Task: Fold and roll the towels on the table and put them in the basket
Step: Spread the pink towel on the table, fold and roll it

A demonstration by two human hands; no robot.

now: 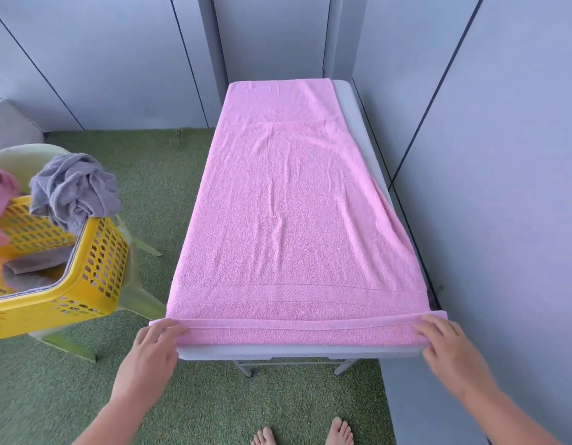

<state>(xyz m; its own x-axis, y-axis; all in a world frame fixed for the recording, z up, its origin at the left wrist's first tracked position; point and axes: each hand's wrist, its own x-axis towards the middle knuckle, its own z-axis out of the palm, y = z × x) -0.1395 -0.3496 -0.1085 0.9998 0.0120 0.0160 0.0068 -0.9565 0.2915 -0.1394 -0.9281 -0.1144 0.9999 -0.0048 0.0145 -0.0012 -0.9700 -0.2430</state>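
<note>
Pink towel (288,203): left hand (153,345) + right hand (445,342) grip the rolled hem, well apart; imo roll tight & even.

One wide-angle camera, worn on the person's head, looks forward and steeply down along the narrow grey folding table (294,352), which runs away towards the grey panelled wall (519,155). The near table end is close, low in the frame, where the left hand (153,351) and right hand (448,345) grip the pink terry towel (288,203). Bare feet (339,431) show at the bottom edge. The yellow perforated plastic basket (98,252) is cut off at the left. Lines bow outward, probably from the lens.
</note>
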